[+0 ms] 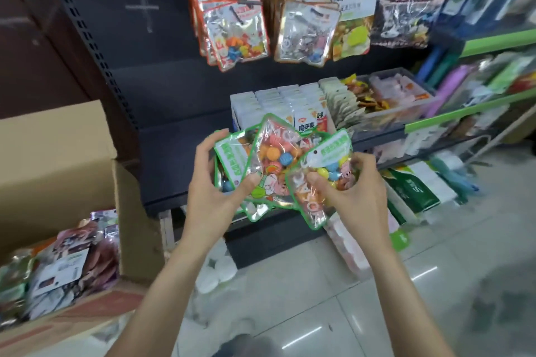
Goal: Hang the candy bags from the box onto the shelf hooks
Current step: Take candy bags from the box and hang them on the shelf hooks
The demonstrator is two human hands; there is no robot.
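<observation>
While the person is standing before the shelf point(174, 136), both hands are holding a fanned bunch of green-edged candy bags point(272, 159) in front of the lower shelves, well below the hooks. The left hand point(211, 182) is gripping the stack from its left side, thumb pressing on the front and fingers curling over the top corner; the right hand point(351, 188) is pinching the frontmost bag point(316, 180), which is tilting away from the rest as if being singled out. These bags are looking light and floppy, with glossy clear film that is likely slippery, and loose round sweets shifting inside, so a bag will probably be sagging and swinging when held by one corner. The stiffer printed header with its small punched hole is looking like the best place to take hold for threading onto a hook. More bags are lying in the cardboard box point(87, 153) at the left, part of it cut off by the frame edge. Higher up, the hooks point(246, 1) are already carrying red-edged bags point(237, 35) and brown-edged bags point(304, 29), while bare hooks point(143, 6) to their left are blurring into the dark backboard. How many bags the left hand is holding cannot be counted, and the fingers behind the stack are hidden.
</observation>
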